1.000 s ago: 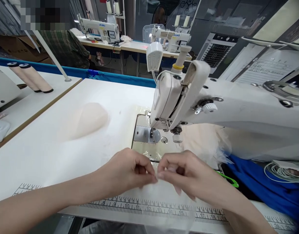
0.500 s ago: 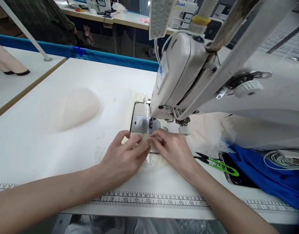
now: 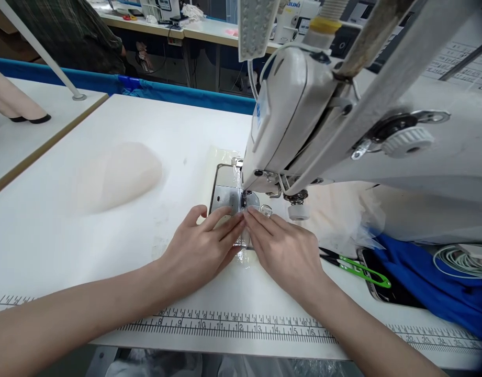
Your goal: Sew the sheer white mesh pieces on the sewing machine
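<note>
My left hand (image 3: 203,243) rests palm down at the front of the sewing machine's metal needle plate (image 3: 226,197). Its fingers reach toward the presser foot (image 3: 245,199), the outer ones bent and spread. My right hand (image 3: 286,246) lies opposite, fingers stretched out flat, tips just in front of the foot. Both sets of fingertips meet there, pressing down. Anything thin beneath them is hidden. Above stands the white sewing machine head (image 3: 286,120). Clear tape (image 3: 245,257) runs over the plate area.
A sheer pale beige fabric piece (image 3: 125,175) lies on the left of the white table. Right of my hands are green-handled thread snips (image 3: 362,269), a phone (image 3: 393,290), blue cloth (image 3: 440,288) and more sheer fabric (image 3: 338,209). A printed ruler (image 3: 241,325) lines the front edge.
My right fingers have gone from a pinch to lying flat, moving slightly forward toward the presser foot. My left fingers have straightened and come closer to the right ones.
</note>
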`<action>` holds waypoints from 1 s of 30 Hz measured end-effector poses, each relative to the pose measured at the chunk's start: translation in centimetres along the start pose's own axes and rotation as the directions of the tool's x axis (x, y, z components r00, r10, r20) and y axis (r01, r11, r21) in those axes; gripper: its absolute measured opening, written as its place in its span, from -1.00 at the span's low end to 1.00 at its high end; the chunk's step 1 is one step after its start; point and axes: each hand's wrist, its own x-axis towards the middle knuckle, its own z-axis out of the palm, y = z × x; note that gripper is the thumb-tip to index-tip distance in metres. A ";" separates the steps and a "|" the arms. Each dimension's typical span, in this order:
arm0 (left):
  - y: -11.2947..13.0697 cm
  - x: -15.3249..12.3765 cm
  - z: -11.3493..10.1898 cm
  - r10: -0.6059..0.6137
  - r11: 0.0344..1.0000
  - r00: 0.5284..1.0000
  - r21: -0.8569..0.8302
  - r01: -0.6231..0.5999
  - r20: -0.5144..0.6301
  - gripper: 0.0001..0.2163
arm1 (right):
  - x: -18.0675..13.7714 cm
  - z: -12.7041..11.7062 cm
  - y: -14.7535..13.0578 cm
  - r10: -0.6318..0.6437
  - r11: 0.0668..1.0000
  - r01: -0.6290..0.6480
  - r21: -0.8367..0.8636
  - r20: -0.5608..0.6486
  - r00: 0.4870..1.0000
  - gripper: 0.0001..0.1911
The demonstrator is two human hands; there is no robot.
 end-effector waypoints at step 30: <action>0.2 0.2 0.8 -0.023 0.996 1.000 0.087 0.023 0.001 -0.69 | 0.5 0.8 0.9 0.072 0.995 -0.066 -0.070 0.091 0.993 -0.64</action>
